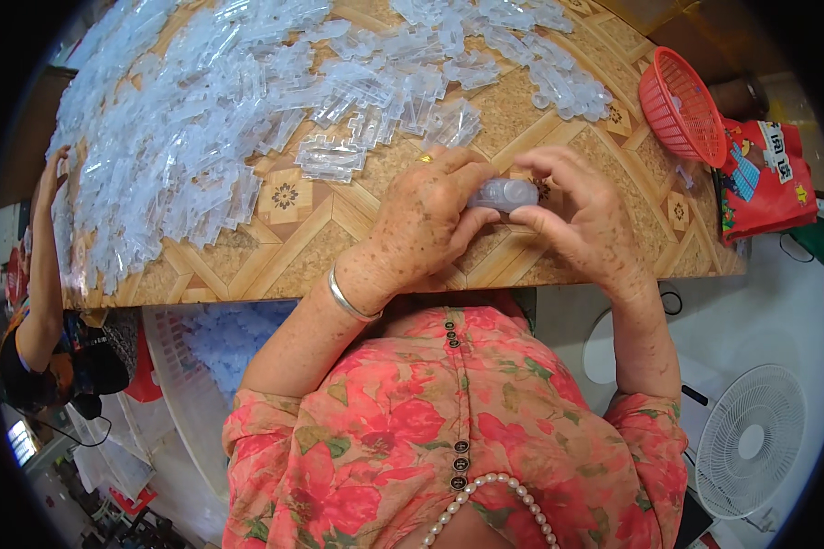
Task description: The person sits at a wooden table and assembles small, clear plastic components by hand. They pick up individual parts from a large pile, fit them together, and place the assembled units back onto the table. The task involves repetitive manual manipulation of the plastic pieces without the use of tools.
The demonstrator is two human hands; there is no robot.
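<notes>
Close to the near edge of the table, my left hand point(428, 220) is closed on a small clear plastic piece point(506, 194) with rounded, cup-like ends. Thumb and fingers pinch its left end, and the hand hides part of it. My right hand point(588, 215) curves around the other end, thumb and forefinger spread apart; the thumb tip is at the piece's lower right side, and I cannot tell if it touches. Just beyond my left hand lie flat clear plastic parts point(330, 158), and a tiny yellow bit point(426, 158) shows by its knuckles.
A wide heap of clear plastic parts point(183, 119) covers the table's left and far side. At right are a red plastic basket point(682, 105) and a red bag point(769, 183). A white fan point(751, 442) stands lower right. Another person's arm point(44, 265) reaches in at far left.
</notes>
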